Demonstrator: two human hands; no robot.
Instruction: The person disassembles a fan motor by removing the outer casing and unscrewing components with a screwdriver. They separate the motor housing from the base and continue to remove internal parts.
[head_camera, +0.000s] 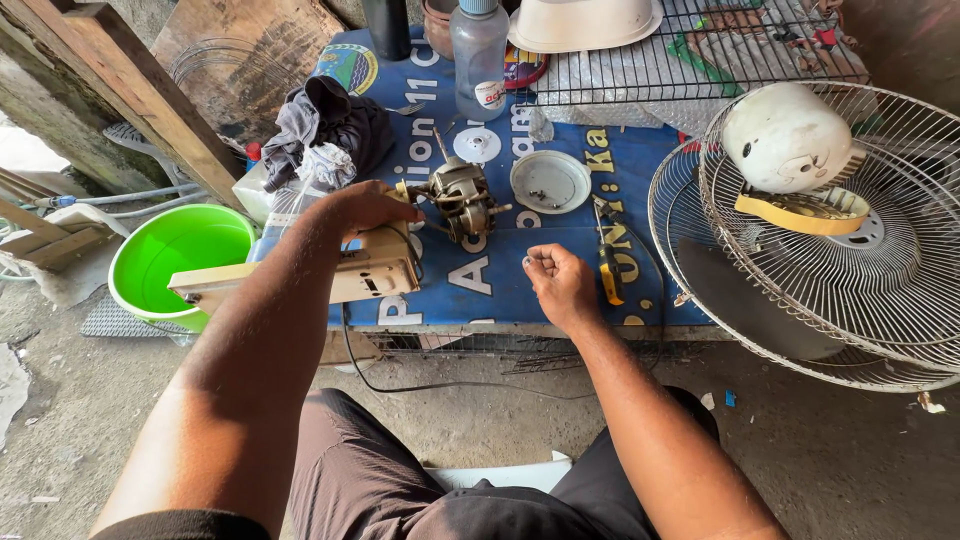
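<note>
Fan motor (462, 197) sits on the blue-covered desk (560, 280), bare, its shaft pointing away, joined to the cream fan base (375, 268) at the desk's near edge. Big wire fan guards (850, 270) lean at the right, with a white motor cover (787, 137) resting on them. Left hand (362, 207) is clamped over the base beside the motor, steadying it. Right hand (560, 282) is pinched shut on a small part, too tiny to identify, just beside a yellow-handled screwdriver (607, 268). Working well here probably means keeping the base pinned firmly and parking small parts in the white round lid (550, 181) nearby.
</note>
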